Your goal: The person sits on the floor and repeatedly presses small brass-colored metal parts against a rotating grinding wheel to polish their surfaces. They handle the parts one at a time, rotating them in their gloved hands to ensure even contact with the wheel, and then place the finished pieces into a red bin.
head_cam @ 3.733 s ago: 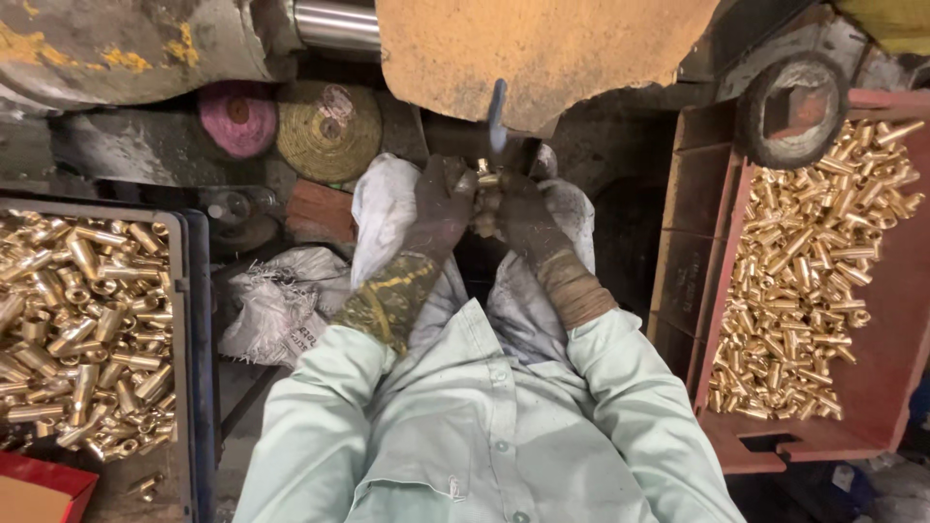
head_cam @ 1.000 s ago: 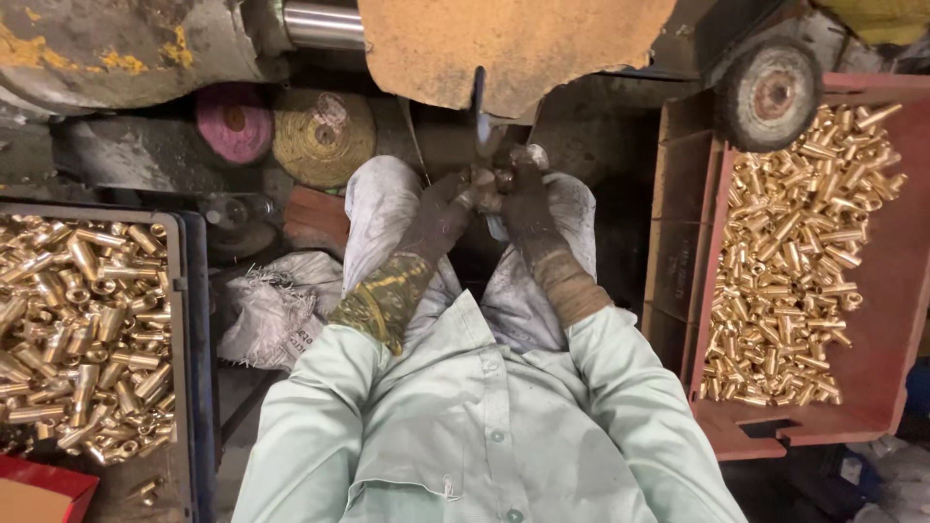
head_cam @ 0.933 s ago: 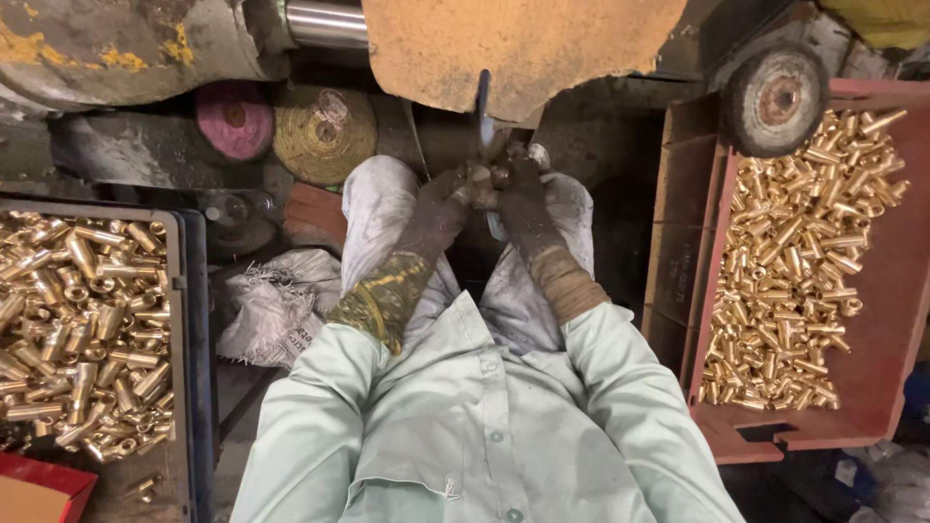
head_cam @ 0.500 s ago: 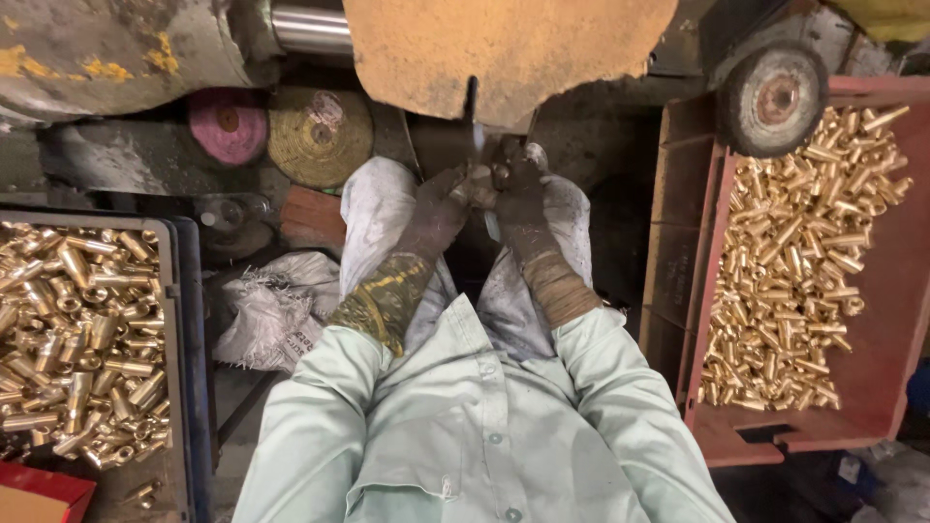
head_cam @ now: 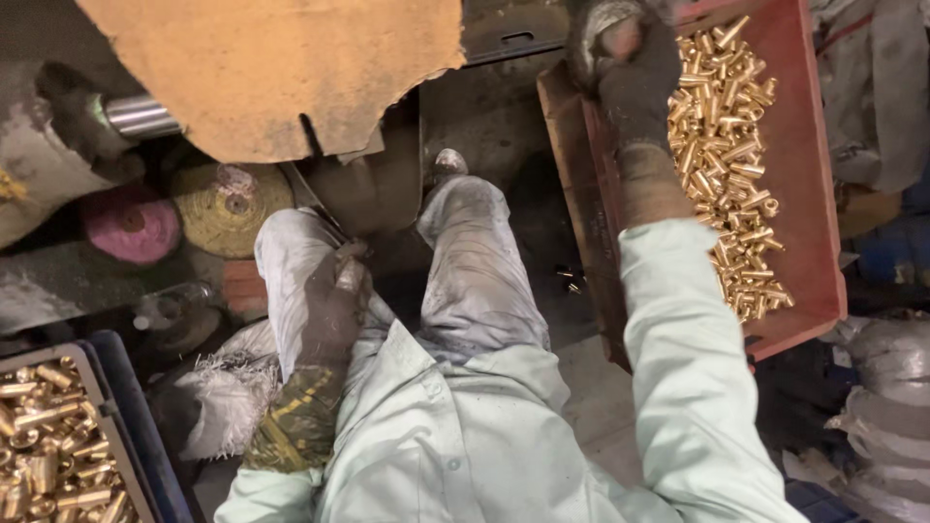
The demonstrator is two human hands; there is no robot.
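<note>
My right hand (head_cam: pixel 635 82), in a dark dusty glove, is stretched out to the far left corner of a red tray (head_cam: pixel 819 194) full of short brass tubes (head_cam: pixel 727 165). Its fingers are curled and I cannot see whether they hold anything. My left hand (head_cam: pixel 334 305), also gloved, rests on my left thigh with its fingers bent; nothing shows clearly in it. I am seated, with pale trousers and pale green sleeves.
A large orange-stained guard (head_cam: pixel 271 68) hangs ahead beside a steel shaft (head_cam: pixel 140 114). Below it lie a pink buffing wheel (head_cam: pixel 131 228) and a yellow one (head_cam: pixel 228 208). A dark tray (head_cam: pixel 116 407) of brass tubes (head_cam: pixel 48 465) sits at the lower left, next to white fibre waste (head_cam: pixel 228 412).
Both hands were together at the guard's lower edge. Now my right hand has swung out to the red tray, my left has dropped to my thigh, and my view has turned right.
</note>
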